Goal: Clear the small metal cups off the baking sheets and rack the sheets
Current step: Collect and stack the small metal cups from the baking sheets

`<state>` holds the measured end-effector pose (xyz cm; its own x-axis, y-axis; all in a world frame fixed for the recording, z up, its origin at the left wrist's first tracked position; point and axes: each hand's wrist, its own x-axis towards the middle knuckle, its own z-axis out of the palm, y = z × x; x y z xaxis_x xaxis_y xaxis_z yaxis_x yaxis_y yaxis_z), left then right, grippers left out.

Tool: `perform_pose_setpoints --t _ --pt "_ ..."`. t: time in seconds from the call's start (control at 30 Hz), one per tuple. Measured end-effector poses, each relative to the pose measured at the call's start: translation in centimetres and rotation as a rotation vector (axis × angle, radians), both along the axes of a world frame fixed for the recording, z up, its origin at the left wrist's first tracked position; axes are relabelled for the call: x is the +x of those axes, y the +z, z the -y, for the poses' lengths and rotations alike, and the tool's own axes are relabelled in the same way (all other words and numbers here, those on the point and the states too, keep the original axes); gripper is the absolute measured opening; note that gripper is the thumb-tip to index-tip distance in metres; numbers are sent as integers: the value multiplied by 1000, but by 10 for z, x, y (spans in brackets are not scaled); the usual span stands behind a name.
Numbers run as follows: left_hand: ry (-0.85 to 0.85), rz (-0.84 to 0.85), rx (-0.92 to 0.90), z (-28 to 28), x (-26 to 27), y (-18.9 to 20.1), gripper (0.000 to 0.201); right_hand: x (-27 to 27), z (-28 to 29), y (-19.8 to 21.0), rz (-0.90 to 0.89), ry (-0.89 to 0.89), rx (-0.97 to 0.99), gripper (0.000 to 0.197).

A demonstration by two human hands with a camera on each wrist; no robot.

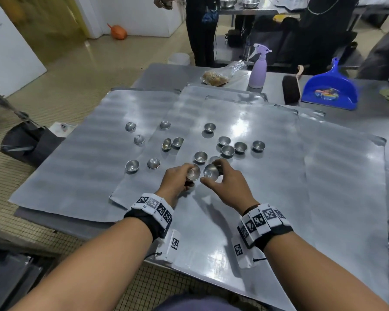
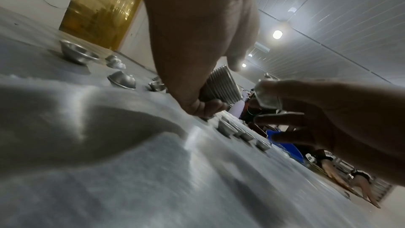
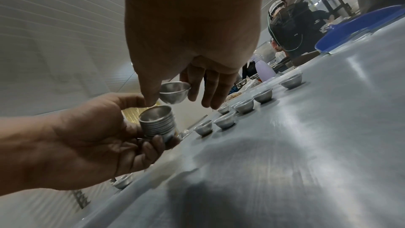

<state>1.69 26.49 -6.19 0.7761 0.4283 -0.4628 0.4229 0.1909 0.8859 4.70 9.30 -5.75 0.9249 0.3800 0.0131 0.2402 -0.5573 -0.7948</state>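
Several overlapping grey baking sheets (image 1: 267,153) cover the steel table. Small metal cups lie scattered on them, some upright like one cup (image 1: 200,156), some upside down like another (image 1: 153,163). My left hand (image 1: 177,178) grips a nested stack of cups (image 3: 157,124), also seen as the stack of cups (image 2: 221,89) in the left wrist view. My right hand (image 1: 220,178) pinches a single cup (image 3: 174,91) by its rim between thumb and forefinger, just above and beside the stack's mouth. The single cup (image 1: 211,171) sits right of the stack's top (image 1: 193,172).
At the table's far side stand a lilac spray bottle (image 1: 258,68), a dark brush (image 1: 291,88), a blue dustpan (image 1: 330,88) and a bag of crumbs (image 1: 216,77). People stand beyond the table. A dark bag (image 1: 29,142) lies on the floor to the left.
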Motion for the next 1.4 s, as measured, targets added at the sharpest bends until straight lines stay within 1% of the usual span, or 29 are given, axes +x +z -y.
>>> perform_pose_setpoints --t 0.1,0.17,0.23,0.33,0.4,0.47,0.57,0.63,0.7,0.77,0.87,0.93,1.03,1.13,1.2,1.27,1.33,1.4 --pt "17 24 -93 24 5 0 47 2 8 2 14 16 39 57" --pt "10 35 -140 39 7 -2 51 3 13 -1 21 36 14 59" --pt "-14 55 -169 51 9 -4 47 3 19 -5 12 46 -16 62" --pt "-50 58 -151 63 8 -7 42 3 28 -13 3 49 -26 66" --pt "-51 64 -140 67 5 -11 31 2 33 -18 6 65 -40 66" --pt "-39 70 -126 70 2 -14 19 1 38 -24 -14 92 -50 70" --pt "-20 26 -35 71 2 -19 9 -1 51 -33 -69 115 -84 77" --pt "-31 3 38 68 5 -22 6 2 61 -39 -100 84 -120 74" --pt "-62 3 96 65 10 -25 7 11 72 -43 -111 31 -142 63" --pt "-98 4 122 64 15 -28 8 23 82 -46 -110 -24 -164 54" --pt "-188 -2 151 61 23 -32 8 44 93 -51 -108 -102 -202 49" --pt "-261 -18 173 58 27 -33 11 60 99 -54 -115 -180 -231 49" --pt "-361 -29 173 49 32 -32 20 85 104 -54 -130 -295 -288 52" --pt "-438 -28 132 42 37 -28 17 110 105 -47 -117 -359 -341 54" --pt "-480 -31 136 37 40 -24 9 126 103 -44 -116 -373 -362 55" --pt "-509 -31 133 33 43 -21 7 139 99 -44 -112 -365 -389 54" --pt "-524 -30 113 29 47 -24 9 152 93 -46 -105 -361 -410 55" --pt "-526 -42 90 24 49 -27 16 160 87 -50 -106 -352 -427 56"
